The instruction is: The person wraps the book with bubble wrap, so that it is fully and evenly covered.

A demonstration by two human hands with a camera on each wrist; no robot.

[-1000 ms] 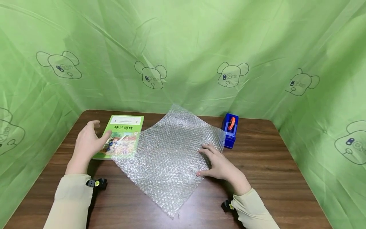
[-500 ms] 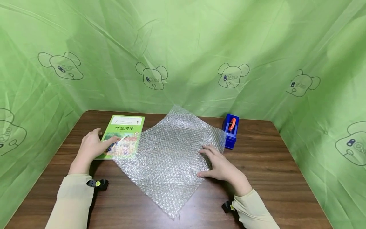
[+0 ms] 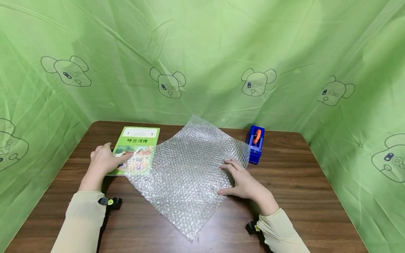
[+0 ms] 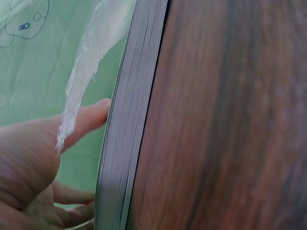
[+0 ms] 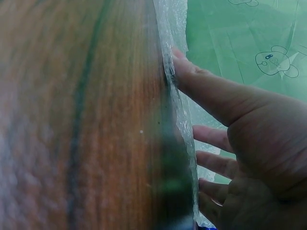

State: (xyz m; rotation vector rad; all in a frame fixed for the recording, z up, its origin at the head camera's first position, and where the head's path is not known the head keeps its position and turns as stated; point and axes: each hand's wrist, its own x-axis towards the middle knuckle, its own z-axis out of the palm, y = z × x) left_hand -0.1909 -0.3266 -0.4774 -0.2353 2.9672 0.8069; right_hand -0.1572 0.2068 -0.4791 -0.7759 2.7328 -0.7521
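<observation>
A green book [image 3: 137,141] with an illustrated cover lies flat on the table's left side. My left hand [image 3: 103,159] is at its left edge, thumb laid over the cover and fingers along the side. The left wrist view shows the thumb tip against the cover above the page block [image 4: 128,100]. A sheet of bubble wrap [image 3: 190,172] lies turned like a diamond in the middle, its left corner overlapping the book. My right hand [image 3: 246,182] rests on the wrap's right part with fingers spread. In the right wrist view the thumb [image 5: 201,81] touches the wrap's edge [image 5: 184,122].
At the back right stands a blue tape dispenser [image 3: 255,149] with an orange roll, close to the wrap's right corner. Green fabric walls [image 3: 209,52] with printed bear heads surround the brown wooden table [image 3: 294,182].
My left hand has come down and to the right onto the book's left edge, its thumb now on the cover. My right hand, the bubble wrap and the dispenser have stayed put.
</observation>
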